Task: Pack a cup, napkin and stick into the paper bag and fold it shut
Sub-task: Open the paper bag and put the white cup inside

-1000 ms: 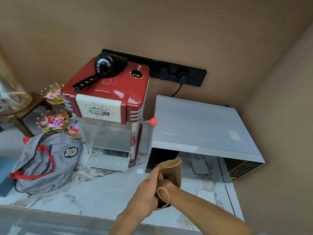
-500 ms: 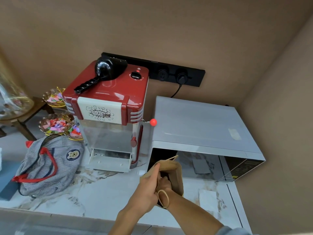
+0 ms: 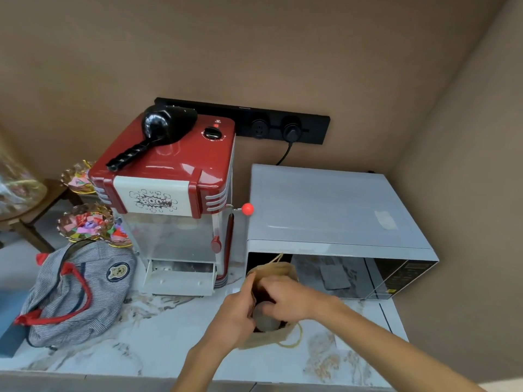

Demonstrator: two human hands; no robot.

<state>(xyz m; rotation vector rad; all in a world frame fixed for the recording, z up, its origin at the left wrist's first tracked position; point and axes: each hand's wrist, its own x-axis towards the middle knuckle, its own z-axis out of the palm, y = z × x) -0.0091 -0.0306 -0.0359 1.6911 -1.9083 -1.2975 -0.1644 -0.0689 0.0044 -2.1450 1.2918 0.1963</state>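
Right hand (image 3: 285, 299) was clamped on the cup (image 3: 264, 318), pushing toward 12 o'clock into the bag (image 3: 278, 271); left hand (image 3: 236, 315) pinched the bag's 9 o'clock edge.

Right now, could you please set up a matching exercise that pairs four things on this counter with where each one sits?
Things:
1. paper bag
2. striped bag
3. black scoop
4. red knob

Places:
A. on top of the popcorn machine
B. between the popcorn machine and the microwave
C. held by both hands in front of the microwave
D. at the counter's left, in front of the candy dishes

Pairs: 1-C, 2-D, 3-A, 4-B
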